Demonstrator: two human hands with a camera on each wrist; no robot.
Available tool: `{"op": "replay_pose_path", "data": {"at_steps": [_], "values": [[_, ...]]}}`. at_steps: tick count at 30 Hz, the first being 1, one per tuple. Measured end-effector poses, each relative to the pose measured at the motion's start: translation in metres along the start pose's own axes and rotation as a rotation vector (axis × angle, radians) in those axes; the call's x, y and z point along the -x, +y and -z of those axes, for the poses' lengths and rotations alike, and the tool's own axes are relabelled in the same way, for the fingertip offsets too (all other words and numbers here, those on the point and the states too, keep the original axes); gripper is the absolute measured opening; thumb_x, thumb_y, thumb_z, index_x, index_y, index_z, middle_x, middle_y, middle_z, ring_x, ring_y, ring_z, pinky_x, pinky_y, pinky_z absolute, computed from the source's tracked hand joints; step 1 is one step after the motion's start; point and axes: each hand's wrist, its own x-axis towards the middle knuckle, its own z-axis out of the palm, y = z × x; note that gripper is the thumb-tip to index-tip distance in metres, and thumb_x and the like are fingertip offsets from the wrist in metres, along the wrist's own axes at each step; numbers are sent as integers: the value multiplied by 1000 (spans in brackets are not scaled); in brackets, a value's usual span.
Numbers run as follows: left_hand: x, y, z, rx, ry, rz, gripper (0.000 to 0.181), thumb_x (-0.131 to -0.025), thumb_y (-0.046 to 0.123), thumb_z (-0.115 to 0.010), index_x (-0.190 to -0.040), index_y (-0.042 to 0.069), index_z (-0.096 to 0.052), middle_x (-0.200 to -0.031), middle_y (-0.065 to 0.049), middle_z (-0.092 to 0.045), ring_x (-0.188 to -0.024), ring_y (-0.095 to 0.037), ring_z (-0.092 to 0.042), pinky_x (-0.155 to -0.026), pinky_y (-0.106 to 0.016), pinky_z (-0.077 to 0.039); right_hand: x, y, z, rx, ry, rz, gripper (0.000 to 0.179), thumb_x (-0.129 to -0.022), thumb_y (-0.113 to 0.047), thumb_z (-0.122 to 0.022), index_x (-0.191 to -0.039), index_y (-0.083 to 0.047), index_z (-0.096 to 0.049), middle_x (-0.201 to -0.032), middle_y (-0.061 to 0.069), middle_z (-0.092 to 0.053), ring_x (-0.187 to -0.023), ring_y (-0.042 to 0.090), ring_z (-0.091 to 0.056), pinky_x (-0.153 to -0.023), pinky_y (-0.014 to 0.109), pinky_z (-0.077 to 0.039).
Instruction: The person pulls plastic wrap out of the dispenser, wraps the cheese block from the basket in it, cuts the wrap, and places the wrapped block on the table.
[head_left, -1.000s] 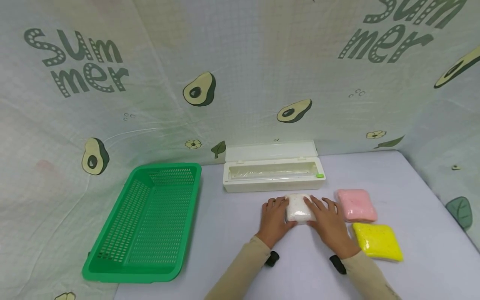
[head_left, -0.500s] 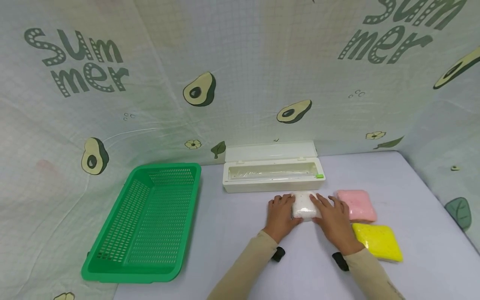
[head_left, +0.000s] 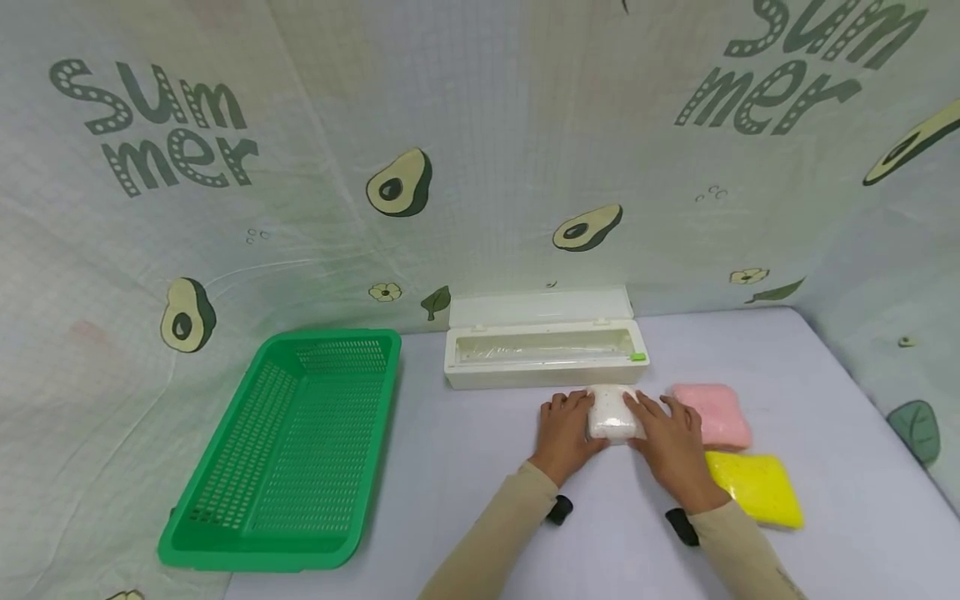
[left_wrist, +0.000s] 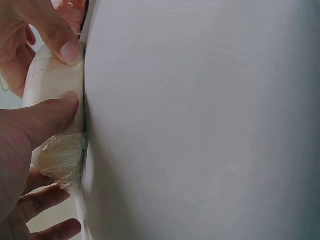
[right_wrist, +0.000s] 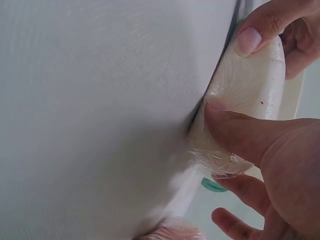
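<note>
A soft-edged white block (head_left: 612,413), wrapped in clear cling film, lies on the table in front of the film dispenser. My left hand (head_left: 564,433) grips its left side, and my right hand (head_left: 670,446) holds the right side. In the left wrist view, both thumbs press the near face of the white block (left_wrist: 56,82), and crinkled film (left_wrist: 62,157) bunches at its left end. From the right wrist, the white block (right_wrist: 245,85) appears with its film drawn into creases; the fingertips behind it are partly hidden.
Close by on the right are a pink wrapped block (head_left: 716,417) and a yellow wrapped block (head_left: 756,490). A white cling film dispenser (head_left: 543,377) stands behind the hands with its lid (head_left: 540,307) raised. To the left is a green perforated basket (head_left: 378,450). A printed cloth hangs behind the table.
Both hands have shifted a little to the right together with the white block. Most of that shift came in the first half second. The grip looks the same.
</note>
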Motion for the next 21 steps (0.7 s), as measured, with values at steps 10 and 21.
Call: {"op": "replay_pose_path", "data": {"at_steps": [10, 21], "values": [[-3, -2, -6, -24, -5, -32, 70, -87, 50, -86, -145, 16, -64, -144, 5, -63, -124, -17, -56, -99, -33, -43, 3, 3, -2, 3, 17, 2, 78, -77, -7, -93, -147, 0, -59, -144, 26, -61, -131, 54, -45, -107, 69, -30], [-3, -3, -4, -14, -13, -58, 71, -89, 49, -84, -146, 14, -62, -145, 3, -63, -122, -19, -57, -98, -34, -44, 3, 2, -3, -7, -7, -15, 78, -79, -8, -92, -149, -1, -57, -145, 27, -61, -133, 54, -43, -109, 70, -29]]}}
